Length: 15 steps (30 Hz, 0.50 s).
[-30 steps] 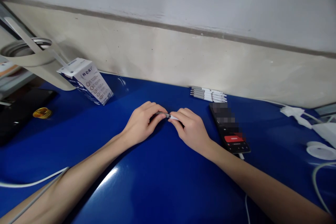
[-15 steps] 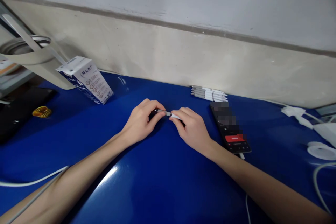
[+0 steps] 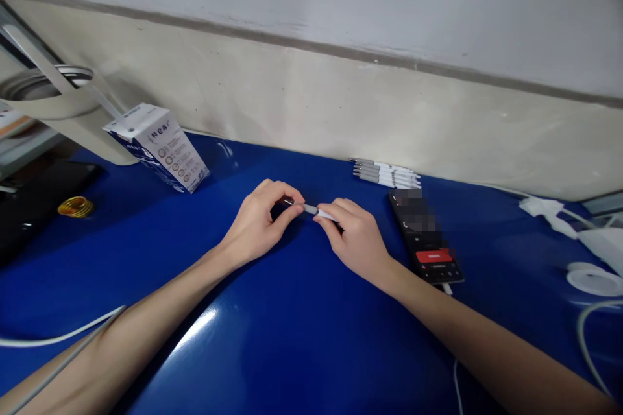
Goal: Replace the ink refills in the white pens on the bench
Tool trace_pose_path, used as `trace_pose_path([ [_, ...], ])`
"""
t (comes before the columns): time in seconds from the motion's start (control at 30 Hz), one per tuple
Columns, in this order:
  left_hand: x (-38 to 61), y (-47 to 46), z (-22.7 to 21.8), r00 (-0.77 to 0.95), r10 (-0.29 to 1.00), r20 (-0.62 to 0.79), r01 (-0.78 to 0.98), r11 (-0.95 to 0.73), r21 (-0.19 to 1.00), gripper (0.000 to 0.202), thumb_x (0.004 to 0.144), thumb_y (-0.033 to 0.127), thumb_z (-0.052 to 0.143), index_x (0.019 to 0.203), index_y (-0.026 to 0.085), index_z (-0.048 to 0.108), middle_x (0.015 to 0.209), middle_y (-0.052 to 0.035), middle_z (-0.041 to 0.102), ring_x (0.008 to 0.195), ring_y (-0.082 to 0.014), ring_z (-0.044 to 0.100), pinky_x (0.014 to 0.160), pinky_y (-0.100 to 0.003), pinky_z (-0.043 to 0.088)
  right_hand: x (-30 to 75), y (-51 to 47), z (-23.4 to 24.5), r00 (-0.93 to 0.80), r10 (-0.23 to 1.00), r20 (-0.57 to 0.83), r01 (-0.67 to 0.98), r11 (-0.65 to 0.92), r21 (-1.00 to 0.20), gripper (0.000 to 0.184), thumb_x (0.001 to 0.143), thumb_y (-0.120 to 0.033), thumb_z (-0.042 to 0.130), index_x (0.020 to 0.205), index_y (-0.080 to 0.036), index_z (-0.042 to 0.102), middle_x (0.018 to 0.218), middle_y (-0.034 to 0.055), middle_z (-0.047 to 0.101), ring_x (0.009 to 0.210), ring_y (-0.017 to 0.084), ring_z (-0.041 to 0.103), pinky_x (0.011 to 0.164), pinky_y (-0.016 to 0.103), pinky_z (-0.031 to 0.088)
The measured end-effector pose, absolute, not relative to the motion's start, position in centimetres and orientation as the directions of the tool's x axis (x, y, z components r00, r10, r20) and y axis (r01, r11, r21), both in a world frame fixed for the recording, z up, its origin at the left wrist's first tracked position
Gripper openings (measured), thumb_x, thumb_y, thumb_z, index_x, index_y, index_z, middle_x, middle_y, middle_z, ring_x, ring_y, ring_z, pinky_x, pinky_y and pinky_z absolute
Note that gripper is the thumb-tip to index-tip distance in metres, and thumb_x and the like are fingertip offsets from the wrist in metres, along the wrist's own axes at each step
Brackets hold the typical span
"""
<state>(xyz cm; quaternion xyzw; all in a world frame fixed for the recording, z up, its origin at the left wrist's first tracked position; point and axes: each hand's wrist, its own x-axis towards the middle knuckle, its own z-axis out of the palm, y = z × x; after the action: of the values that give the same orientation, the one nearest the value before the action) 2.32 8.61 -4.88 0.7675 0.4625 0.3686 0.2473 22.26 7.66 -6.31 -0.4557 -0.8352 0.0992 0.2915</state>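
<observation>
A pen (image 3: 310, 209) with a grey grip section and a white barrel lies level between my two hands, above the blue table (image 3: 292, 324). My left hand (image 3: 265, 217) pinches its tip end between thumb and forefinger. The white barrel is in the closed fingers of my right hand (image 3: 354, 233), which hide its far end. Several white pens (image 3: 387, 175) with grey grips lie side by side near the wall, beyond my right hand.
Right of my right hand lies a phone (image 3: 426, 237) with a cable. A drink carton (image 3: 163, 146) and a large cup (image 3: 73, 113) stand at the left, near a gold coil (image 3: 76, 207) and a black device (image 3: 43, 207). White cables (image 3: 549, 214) lie far right.
My left hand has shifted slightly left along the pen, so a little more of the grey grip shows. My right hand keeps its hold and has hardly moved.
</observation>
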Motion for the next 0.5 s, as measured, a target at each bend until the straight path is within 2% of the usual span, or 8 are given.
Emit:
trace_pose_path([
  [0.1, 2.42, 8.5, -4.84, 0.311, 0.872, 0.378, 0.511, -0.489, 0.707, 0.008, 0.088, 0.027, 0.06, 0.093, 0.021, 0.061, 0.094, -0.0003, 0.063, 0.088, -0.0155, 0.056, 0.08, -0.029, 0.043, 22.23, 7.7, -6.27, -0.412, 0.821, 0.396, 0.698, 0.564, -0.441, 0.019, 0.095, -0.025, 0.048, 0.095, -0.017, 0.066, 0.081, 0.004, 0.062, 0.076, 0.017, 0.053, 0.072, 0.031, 0.043],
  [0.23, 2.45, 8.53, -5.17, 0.169, 0.949, 0.265, 0.588, -0.313, 0.746, 0.02, 0.089, 0.04, 0.057, 0.09, 0.022, 0.064, 0.082, -0.0004, 0.062, 0.076, -0.0153, 0.056, 0.066, -0.028, 0.042, 22.2, 7.7, -6.27, -0.411, 0.821, 0.396, 0.694, 0.563, -0.449, 0.019, 0.095, -0.025, 0.048, 0.096, -0.018, 0.065, 0.081, 0.0038, 0.062, 0.076, 0.017, 0.054, 0.072, 0.03, 0.043],
  [0.3, 2.38, 8.59, -5.27, 0.167, 0.961, 0.22, 0.604, -0.276, 0.748, 0.023, 0.09, 0.042, 0.055, 0.084, 0.022, 0.066, 0.076, -0.0001, 0.06, 0.069, -0.0145, 0.055, 0.06, -0.027, 0.04, 22.22, 7.7, -6.3, -0.41, 0.822, 0.394, 0.693, 0.562, -0.451, 0.019, 0.095, -0.025, 0.048, 0.097, -0.018, 0.065, 0.08, 0.0034, 0.062, 0.076, 0.017, 0.054, 0.072, 0.03, 0.042],
  [0.4, 2.28, 8.62, -5.16, 0.228, 0.938, 0.26, 0.562, -0.345, 0.751, 0.014, 0.089, 0.036, 0.057, 0.09, 0.024, 0.065, 0.082, -0.0004, 0.062, 0.075, -0.0155, 0.055, 0.057, -0.025, 0.04, 22.27, 7.7, -6.36, -0.407, 0.823, 0.396, 0.693, 0.561, -0.453, 0.019, 0.095, -0.024, 0.048, 0.096, -0.018, 0.065, 0.08, 0.0033, 0.062, 0.076, 0.016, 0.053, 0.072, 0.03, 0.042],
  [0.5, 2.25, 8.56, -4.95, 0.288, 0.896, 0.338, 0.511, -0.442, 0.738, 0.007, 0.088, 0.025, 0.058, 0.093, 0.023, 0.062, 0.089, -0.0005, 0.063, 0.084, -0.0164, 0.055, 0.067, -0.027, 0.043, 22.27, 7.71, -6.38, -0.402, 0.828, 0.391, 0.693, 0.555, -0.46, 0.019, 0.095, -0.024, 0.048, 0.093, -0.018, 0.065, 0.078, 0.0031, 0.061, 0.074, 0.016, 0.053, 0.07, 0.03, 0.042],
])
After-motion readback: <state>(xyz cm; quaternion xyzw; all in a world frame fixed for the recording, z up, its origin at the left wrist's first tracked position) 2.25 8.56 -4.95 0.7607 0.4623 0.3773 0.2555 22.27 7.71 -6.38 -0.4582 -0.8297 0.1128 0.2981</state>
